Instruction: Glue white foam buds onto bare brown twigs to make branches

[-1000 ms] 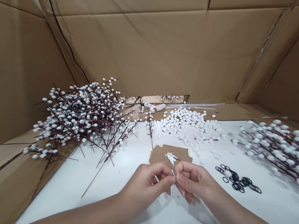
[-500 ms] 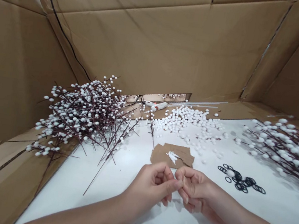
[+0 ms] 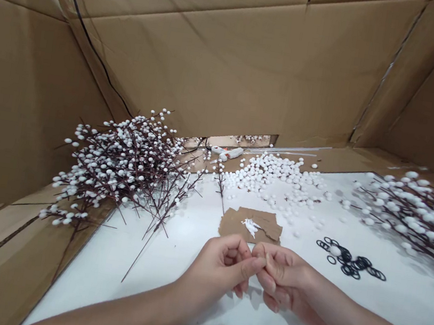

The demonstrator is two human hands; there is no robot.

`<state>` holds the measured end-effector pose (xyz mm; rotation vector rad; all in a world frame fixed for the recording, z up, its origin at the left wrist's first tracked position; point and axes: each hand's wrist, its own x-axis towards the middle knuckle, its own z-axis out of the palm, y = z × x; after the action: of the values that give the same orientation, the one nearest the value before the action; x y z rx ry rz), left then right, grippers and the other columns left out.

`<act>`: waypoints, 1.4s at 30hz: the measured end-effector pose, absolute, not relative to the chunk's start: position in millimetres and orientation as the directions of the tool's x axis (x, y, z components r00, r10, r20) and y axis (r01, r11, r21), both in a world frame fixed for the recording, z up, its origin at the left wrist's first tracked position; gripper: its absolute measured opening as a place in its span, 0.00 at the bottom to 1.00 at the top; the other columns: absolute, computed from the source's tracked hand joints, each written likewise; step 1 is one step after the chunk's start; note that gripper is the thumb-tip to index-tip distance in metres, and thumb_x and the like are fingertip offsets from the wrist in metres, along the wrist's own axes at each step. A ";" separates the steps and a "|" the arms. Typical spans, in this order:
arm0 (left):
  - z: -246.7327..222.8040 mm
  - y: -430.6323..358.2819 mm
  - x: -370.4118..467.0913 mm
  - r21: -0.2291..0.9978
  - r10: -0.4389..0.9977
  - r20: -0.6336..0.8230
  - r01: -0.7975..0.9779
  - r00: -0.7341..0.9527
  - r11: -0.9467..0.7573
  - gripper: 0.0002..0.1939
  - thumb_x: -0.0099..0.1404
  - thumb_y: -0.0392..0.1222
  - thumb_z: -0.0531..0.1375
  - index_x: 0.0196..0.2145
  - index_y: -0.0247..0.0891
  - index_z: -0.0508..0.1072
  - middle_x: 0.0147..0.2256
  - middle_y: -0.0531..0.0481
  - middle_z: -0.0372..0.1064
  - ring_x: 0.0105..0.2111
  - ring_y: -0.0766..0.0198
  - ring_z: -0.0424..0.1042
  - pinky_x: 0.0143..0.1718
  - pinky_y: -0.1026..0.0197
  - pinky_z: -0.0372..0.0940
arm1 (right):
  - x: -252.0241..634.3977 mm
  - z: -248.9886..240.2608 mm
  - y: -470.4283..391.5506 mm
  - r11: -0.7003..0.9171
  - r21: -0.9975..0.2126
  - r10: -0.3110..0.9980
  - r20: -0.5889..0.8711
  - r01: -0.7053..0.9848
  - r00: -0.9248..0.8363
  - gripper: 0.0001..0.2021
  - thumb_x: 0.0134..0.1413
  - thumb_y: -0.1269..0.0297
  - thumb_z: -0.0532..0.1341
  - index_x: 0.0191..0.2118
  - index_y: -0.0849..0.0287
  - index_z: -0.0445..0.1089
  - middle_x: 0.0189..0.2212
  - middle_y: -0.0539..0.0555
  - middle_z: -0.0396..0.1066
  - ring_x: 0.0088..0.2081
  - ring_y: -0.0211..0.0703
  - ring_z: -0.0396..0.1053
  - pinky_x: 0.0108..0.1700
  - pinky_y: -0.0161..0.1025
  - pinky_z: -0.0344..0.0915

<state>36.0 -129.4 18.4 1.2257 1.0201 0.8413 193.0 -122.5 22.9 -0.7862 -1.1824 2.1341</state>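
My left hand (image 3: 226,266) and my right hand (image 3: 281,276) meet above the white tabletop (image 3: 148,303), fingertips touching. Both are closed in a pinch, thumbs against index fingers. Whatever sits between the fingertips is hidden or too small to name. Just beyond them lies a torn piece of cardboard (image 3: 228,223) with a white smear (image 3: 250,227) on it. To the right of my right hand is a loose pile of black rings (image 3: 352,263), with one white ball (image 3: 335,251) among them.
Brown twigs with white berries (image 3: 120,160) are heaped at the left, and more berry twigs (image 3: 423,213) lie at the right. Loose white balls (image 3: 272,173) spread across the back. Behind them rest a white glue gun (image 3: 226,153) and clear sticks (image 3: 287,150). Cardboard walls (image 3: 230,67) enclose the table.
My right hand's fingers have shifted slightly to the left against my left fingertips. My left hand is almost still, and the things on the table stay where they were.
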 end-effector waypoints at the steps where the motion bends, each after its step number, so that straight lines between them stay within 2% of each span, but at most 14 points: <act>1: 18.3 -129.6 36.0 0.986 0.927 -0.160 0.020 0.340 0.163 0.20 0.51 0.55 0.62 0.21 0.36 0.61 0.15 0.57 0.60 0.15 0.73 0.59 0.18 0.69 0.55 | 192.9 22.8 -122.7 -0.447 -0.873 0.714 -0.214 -0.198 -0.667 0.17 0.48 0.53 0.60 0.19 0.58 0.58 0.14 0.44 0.48 0.20 0.34 0.44 0.26 0.32 0.50; 8: 18.6 -129.5 35.0 0.988 0.927 -0.144 0.005 0.346 0.152 0.17 0.54 0.52 0.60 0.23 0.36 0.61 0.15 0.57 0.60 0.16 0.73 0.60 0.19 0.69 0.56 | 193.3 22.4 -121.9 -0.453 -0.854 0.736 -0.198 -0.255 -0.647 0.16 0.49 0.54 0.60 0.22 0.58 0.58 0.17 0.43 0.51 0.18 0.31 0.42 0.25 0.31 0.51; 13: 19.7 -129.2 34.4 0.990 0.931 -0.138 0.017 0.337 0.141 0.17 0.55 0.51 0.60 0.23 0.36 0.61 0.15 0.57 0.60 0.16 0.73 0.59 0.19 0.69 0.56 | 192.8 23.5 -120.6 -0.384 -0.900 0.750 -0.173 -0.207 -0.638 0.16 0.53 0.51 0.56 0.26 0.58 0.58 0.20 0.45 0.56 0.19 0.31 0.49 0.25 0.32 0.52; 15: 20.1 -129.6 34.1 0.990 0.933 -0.136 0.024 0.333 0.136 0.17 0.55 0.52 0.60 0.22 0.36 0.61 0.16 0.57 0.61 0.16 0.73 0.59 0.19 0.69 0.56 | 193.5 22.5 -119.8 -0.299 -0.943 0.786 -0.154 -0.149 -0.599 0.15 0.53 0.50 0.56 0.28 0.58 0.59 0.20 0.46 0.59 0.20 0.32 0.52 0.25 0.32 0.51; 17: 20.3 -130.0 33.8 0.991 0.938 -0.133 0.040 0.319 0.127 0.18 0.55 0.53 0.59 0.22 0.37 0.61 0.16 0.57 0.61 0.16 0.73 0.60 0.19 0.69 0.57 | 195.1 21.9 -118.9 -0.142 -0.990 0.842 -0.105 -0.029 -0.529 0.15 0.52 0.50 0.57 0.29 0.58 0.62 0.19 0.46 0.60 0.21 0.33 0.55 0.25 0.32 0.51; 19: 20.3 -130.1 33.8 0.991 0.945 -0.134 0.057 0.298 0.122 0.18 0.55 0.54 0.59 0.22 0.37 0.61 0.15 0.57 0.60 0.16 0.72 0.60 0.19 0.68 0.57 | 197.1 23.1 -118.5 0.016 -0.992 0.883 -0.043 0.123 -0.467 0.14 0.52 0.50 0.57 0.29 0.58 0.66 0.18 0.47 0.62 0.22 0.35 0.58 0.26 0.33 0.52; 21: 20.0 -130.0 33.9 0.991 0.948 -0.128 0.071 0.290 0.113 0.18 0.55 0.54 0.58 0.22 0.37 0.60 0.15 0.57 0.60 0.16 0.72 0.60 0.19 0.68 0.57 | 198.6 26.0 -118.8 0.085 -0.971 0.898 -0.022 0.222 -0.440 0.14 0.53 0.52 0.56 0.29 0.58 0.69 0.17 0.48 0.62 0.23 0.36 0.59 0.27 0.34 0.53; 31: 17.2 -130.2 31.7 0.989 0.957 -0.078 0.145 0.279 0.038 0.17 0.56 0.52 0.58 0.22 0.37 0.61 0.16 0.56 0.60 0.18 0.70 0.61 0.21 0.67 0.54 | 198.8 28.7 -118.5 0.106 -0.958 0.894 -0.025 0.265 -0.447 0.12 0.54 0.57 0.55 0.26 0.57 0.67 0.15 0.47 0.63 0.22 0.37 0.61 0.25 0.34 0.54; 35: 17.9 -129.6 31.4 0.987 0.957 -0.073 0.160 0.280 0.028 0.17 0.56 0.52 0.58 0.22 0.37 0.60 0.16 0.56 0.60 0.18 0.70 0.61 0.21 0.67 0.53 | 198.8 27.4 -117.9 0.128 -0.955 0.887 -0.009 0.266 -0.461 0.12 0.55 0.56 0.54 0.25 0.57 0.64 0.16 0.47 0.62 0.22 0.37 0.60 0.25 0.34 0.53; 42: 20.4 -130.7 33.0 0.989 0.954 -0.083 0.142 0.288 0.044 0.18 0.56 0.54 0.57 0.22 0.37 0.60 0.16 0.55 0.60 0.18 0.71 0.60 0.22 0.67 0.53 | 197.4 25.5 -118.8 0.078 -0.972 0.878 -0.038 0.222 -0.477 0.14 0.54 0.53 0.54 0.26 0.57 0.61 0.15 0.45 0.59 0.20 0.35 0.56 0.24 0.34 0.51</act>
<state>33.0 -130.7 20.4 1.3841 1.1093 0.8743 197.4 -118.8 25.5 -1.0903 -1.7715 1.4308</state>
